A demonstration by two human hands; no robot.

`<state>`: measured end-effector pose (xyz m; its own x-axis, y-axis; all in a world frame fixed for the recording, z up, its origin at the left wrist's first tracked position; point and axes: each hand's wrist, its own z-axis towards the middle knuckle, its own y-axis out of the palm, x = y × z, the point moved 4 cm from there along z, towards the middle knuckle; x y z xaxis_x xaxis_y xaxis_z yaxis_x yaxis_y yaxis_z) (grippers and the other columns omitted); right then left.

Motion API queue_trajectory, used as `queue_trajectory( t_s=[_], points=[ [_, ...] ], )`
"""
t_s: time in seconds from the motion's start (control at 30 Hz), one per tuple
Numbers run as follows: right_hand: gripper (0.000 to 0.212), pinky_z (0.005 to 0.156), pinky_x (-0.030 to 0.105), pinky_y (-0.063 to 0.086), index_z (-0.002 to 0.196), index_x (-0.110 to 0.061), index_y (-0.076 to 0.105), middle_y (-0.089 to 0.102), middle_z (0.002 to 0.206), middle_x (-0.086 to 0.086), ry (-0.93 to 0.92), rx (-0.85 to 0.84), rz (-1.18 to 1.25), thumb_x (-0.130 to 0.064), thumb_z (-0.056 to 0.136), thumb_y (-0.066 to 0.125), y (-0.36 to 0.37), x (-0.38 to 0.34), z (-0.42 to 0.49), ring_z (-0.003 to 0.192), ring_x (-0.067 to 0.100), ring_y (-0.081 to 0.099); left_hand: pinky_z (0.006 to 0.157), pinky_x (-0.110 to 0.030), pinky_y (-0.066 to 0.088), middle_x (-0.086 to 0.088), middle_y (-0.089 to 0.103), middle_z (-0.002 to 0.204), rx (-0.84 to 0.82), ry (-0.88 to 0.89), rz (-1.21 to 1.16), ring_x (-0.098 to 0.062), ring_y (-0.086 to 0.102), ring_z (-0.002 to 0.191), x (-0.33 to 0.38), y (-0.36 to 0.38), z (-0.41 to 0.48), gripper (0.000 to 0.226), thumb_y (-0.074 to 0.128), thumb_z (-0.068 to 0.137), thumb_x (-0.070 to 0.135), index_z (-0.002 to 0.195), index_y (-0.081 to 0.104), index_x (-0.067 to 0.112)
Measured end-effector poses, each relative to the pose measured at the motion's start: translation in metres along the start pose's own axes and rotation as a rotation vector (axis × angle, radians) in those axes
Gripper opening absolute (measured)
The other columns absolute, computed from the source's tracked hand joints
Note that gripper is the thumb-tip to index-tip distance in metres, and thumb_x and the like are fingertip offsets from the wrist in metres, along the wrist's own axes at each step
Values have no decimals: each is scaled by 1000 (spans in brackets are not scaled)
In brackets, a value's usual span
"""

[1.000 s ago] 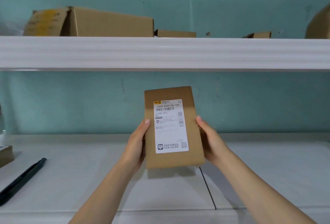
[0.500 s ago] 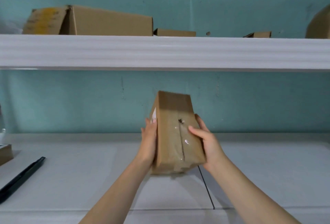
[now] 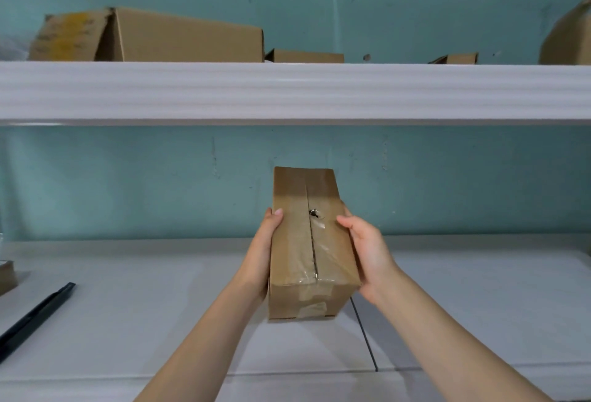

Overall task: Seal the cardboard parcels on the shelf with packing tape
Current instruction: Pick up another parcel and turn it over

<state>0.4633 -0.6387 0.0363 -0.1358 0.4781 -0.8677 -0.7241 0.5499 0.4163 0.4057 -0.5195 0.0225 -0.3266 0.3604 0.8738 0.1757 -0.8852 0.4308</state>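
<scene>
A white upper shelf (image 3: 287, 91) carried a large cardboard box (image 3: 188, 38) at the left, two small flat boxes (image 3: 307, 56) (image 3: 457, 58) near the middle, and another box (image 3: 569, 36) at the right edge. On the white lower shelf (image 3: 128, 305), a black pen-like tool (image 3: 35, 318) lay at the left, near a brown object (image 3: 6, 276) cut off by the edge.
</scene>
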Motion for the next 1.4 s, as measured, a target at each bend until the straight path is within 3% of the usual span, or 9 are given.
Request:
queue_trajectory(
  t_s=[0.13,0.3,0.5,0.63,0.97,1.13,1.23,1.33,1.4],
  points=[
    [43,86,38,53,123,-23,54,69,113,7,3,7,-108,-14,82,59,-5,3,-1,100,23,67,75,-34,57,-18,62,124,36,20,13,-30,63,109,-8,2,-1,60,56,84,43,133,48,8],
    [68,87,39,53,124,-16,51,67,113,9,20,90,-317,-11,60,74,-19,-9,1,100,24,67,98,-45,47,-1,58,131,64,37,183,-17,62,112,-13,-11,4,102,76,61,54,146,23,31],
    [57,89,35,51,120,-14,58,68,115,10,35,-13,-305,-5,64,66,-19,-13,5,100,23,66,84,-34,52,3,65,113,129,126,208,-9,68,95,-5,-10,1,70,70,65,37,129,44,24],
    [57,95,35,46,126,-12,56,68,118,8,6,-41,-290,-2,70,59,-21,-16,9,106,22,63,83,-32,53,3,64,111,208,138,229,-12,67,97,7,-9,-1,77,73,61,32,130,38,23],
    [46,74,28,54,117,-26,52,69,105,-4,-120,107,-540,-18,77,74,-6,-17,7,89,15,69,71,-21,52,3,58,121,231,202,390,-10,63,102,10,1,-13,83,77,56,31,126,32,25],
    [45,76,31,56,117,-25,56,71,105,1,-127,14,-597,-11,77,74,-5,-23,6,88,16,70,97,-32,45,3,45,134,289,220,477,-11,50,121,11,-3,-18,82,76,45,52,115,35,44],
    [40,69,23,55,113,-21,61,73,98,-2,-131,-47,-601,-5,79,71,-5,-28,5,83,11,70,101,-22,28,3,23,151,379,337,512,4,38,124,40,-8,-19,109,71,50,56,143,18,33],
    [39,73,22,55,116,-21,62,71,103,-3,-110,-128,-659,-7,81,68,-3,-32,9,87,9,68,85,-12,38,12,55,121,300,306,563,1,53,106,78,-13,-9,84,67,66,46,140,34,25],
    [38,80,25,55,119,-25,60,70,108,-2,-62,-216,-696,-10,85,65,1,-33,15,93,12,67,78,-23,40,18,66,81,143,105,602,-8,57,89,90,-22,-1,39,64,66,48,103,65,35]
  ],
)
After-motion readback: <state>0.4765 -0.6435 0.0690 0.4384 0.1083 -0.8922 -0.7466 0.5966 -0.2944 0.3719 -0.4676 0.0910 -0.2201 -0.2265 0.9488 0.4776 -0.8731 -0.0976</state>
